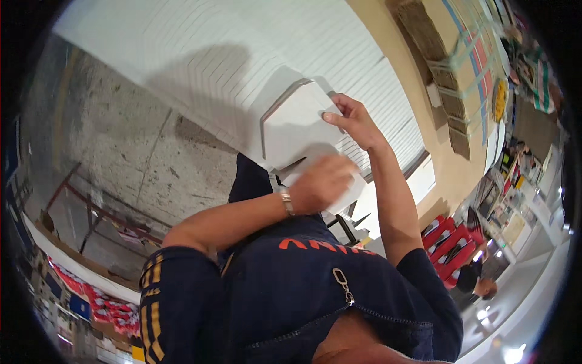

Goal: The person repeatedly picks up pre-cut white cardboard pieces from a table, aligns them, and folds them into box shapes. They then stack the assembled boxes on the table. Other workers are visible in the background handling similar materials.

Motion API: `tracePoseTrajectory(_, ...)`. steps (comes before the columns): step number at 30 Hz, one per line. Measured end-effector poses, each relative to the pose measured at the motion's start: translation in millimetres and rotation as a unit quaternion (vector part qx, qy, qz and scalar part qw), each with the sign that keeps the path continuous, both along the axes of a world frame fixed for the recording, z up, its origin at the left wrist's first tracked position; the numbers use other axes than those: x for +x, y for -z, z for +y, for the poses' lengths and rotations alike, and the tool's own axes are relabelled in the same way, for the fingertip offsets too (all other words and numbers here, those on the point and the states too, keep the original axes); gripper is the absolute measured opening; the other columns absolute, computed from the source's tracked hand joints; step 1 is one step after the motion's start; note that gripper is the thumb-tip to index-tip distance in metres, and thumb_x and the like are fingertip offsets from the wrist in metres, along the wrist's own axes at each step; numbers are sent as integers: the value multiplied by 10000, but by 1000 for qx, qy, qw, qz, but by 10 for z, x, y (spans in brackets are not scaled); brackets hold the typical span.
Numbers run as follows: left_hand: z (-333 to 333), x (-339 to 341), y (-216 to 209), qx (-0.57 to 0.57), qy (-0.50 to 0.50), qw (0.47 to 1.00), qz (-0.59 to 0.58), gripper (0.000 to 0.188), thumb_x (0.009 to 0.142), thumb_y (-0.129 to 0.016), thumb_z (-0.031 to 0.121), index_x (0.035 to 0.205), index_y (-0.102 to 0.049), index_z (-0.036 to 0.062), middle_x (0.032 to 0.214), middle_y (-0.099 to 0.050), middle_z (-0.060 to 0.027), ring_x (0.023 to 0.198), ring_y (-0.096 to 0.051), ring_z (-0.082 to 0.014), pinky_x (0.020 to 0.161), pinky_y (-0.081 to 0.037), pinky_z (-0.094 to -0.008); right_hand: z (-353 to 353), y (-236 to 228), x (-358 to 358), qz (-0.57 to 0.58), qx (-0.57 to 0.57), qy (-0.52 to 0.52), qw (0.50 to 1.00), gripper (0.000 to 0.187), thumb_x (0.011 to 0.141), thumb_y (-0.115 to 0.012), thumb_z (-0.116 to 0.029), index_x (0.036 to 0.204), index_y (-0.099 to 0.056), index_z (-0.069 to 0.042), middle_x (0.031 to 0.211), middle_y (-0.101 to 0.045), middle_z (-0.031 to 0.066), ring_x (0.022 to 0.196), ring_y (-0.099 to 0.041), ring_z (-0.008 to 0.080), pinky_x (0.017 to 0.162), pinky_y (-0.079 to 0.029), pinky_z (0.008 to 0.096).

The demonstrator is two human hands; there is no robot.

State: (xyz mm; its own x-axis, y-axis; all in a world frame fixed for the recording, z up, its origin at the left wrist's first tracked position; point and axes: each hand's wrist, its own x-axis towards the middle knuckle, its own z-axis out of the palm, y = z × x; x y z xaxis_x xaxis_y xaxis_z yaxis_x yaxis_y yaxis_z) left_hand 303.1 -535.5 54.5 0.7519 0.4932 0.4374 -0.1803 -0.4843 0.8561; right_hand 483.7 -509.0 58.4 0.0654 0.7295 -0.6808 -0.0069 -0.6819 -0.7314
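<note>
A stack of white paper pieces with angled corners [297, 124] is tilted above a surface spread with overlapping white sheets [200, 27]. My right hand [357, 124] grips the stack's right edge, thumb on top and fingers at the far side. My left hand [324, 182], with a metal-band watch [286, 200] at the wrist, is at the stack's near edge. Motion smears its fingers, so its hold is hidden. A pale sheet [350, 195] shows beside and under the left hand; whether it is held, I cannot make out.
Strapped bundles of brown cardboard [451, 67] stand at the far right, near a yellow tape roll [500, 100]. Red-and-white packs [448, 249] lie at right, close to another person [476, 282]. Metal bars [91, 212] cross above the concrete floor [151, 151] at left.
</note>
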Motion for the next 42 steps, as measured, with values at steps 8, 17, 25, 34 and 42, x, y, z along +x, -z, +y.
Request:
tracePoseTrajectory(8,1068,-124,-91,-82,-149,945,280,542,816,-657,172,1267,-447,-44,1216,-509,-228,1135,-490,-365,967,-386,-425,-80,204,92,-4,76,-7,997,323,787,-734,-272,977,-621,-35,875,-604,12,830,-507,97,710,-420,260)
tracePoseTrajectory(17,1138,79,-42,-122,-127,898,404,520,879,-594,292,1245,-460,-52,1156,-561,-231,1068,-542,-356,912,-411,-406,-219,242,49,-30,122,23,992,375,760,-745,-294,929,-605,11,803,-599,67,768,-505,134,658,-410,292)
tracePoseTrajectory(25,1031,61,158,-123,-183,891,398,538,885,-595,316,1264,-444,-35,1212,-541,-210,1073,-542,-332,913,-408,-384,-1024,332,502,-372,177,165,896,414,785,-702,-281,1096,-538,-63,1167,-506,151,1059,-524,299,903,-439,379)
tracePoseTrajectory(34,1064,114,148,-112,-158,892,409,587,894,-588,339,1292,-408,-54,1177,-555,-204,1029,-542,-279,891,-414,-347,-5012,494,1721,-478,-262,521,657,536,809,-636,-431,1123,-561,-3,1036,-597,209,971,-571,361,835,-461,408)
tracePoseTrajectory(42,1171,-11,386,-63,-161,901,398,569,900,-595,307,1262,-424,-97,1045,-607,-168,863,-562,-203,786,-452,-309,-5230,748,1854,-512,-207,478,683,463,837,-626,-401,863,-630,61,732,-623,125,666,-567,200,644,-453,319)
